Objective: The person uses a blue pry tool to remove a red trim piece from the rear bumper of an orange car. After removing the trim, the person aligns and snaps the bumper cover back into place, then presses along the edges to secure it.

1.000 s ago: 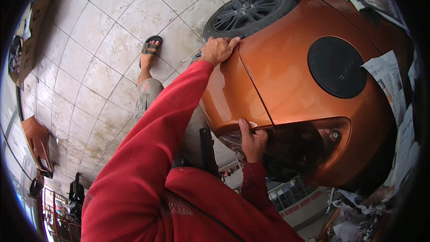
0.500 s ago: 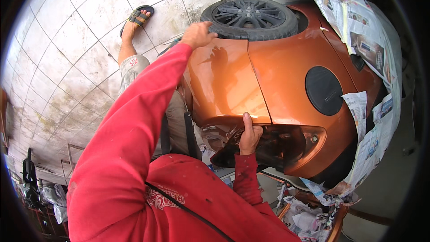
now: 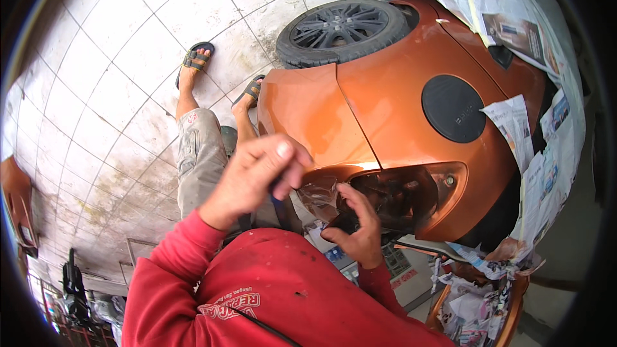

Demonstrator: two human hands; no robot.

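In front of my chest, my left hand [image 3: 257, 170] is raised with its fingers curled and thumb on top. A dark bluish patch shows under its fingers; I cannot make out what it is. My right hand [image 3: 360, 226] is open, thumb and fingers apart, close to the near edge of the dark lamp opening [image 3: 405, 196] in an orange car body. Left of a seam lies a glossy orange panel [image 3: 308, 115], which my left hand partly overlaps from this view. Right of the seam is an orange body side [image 3: 392, 103] with a round black cover [image 3: 453, 109].
A black-spoked wheel [image 3: 340, 29] is beyond the panels. Newspaper sheets [image 3: 540, 173] cover the car's right side. Below right, an orange part [image 3: 517, 295] holds crumpled paper. My sandalled feet rest on dirty white tiles [image 3: 141, 45]. A black item [image 3: 72, 283] and metal rack are lower left.
My left hand has come back from the panel edge by the wheel to in front of my chest. My right hand has let go of the panel's lower edge and opened.
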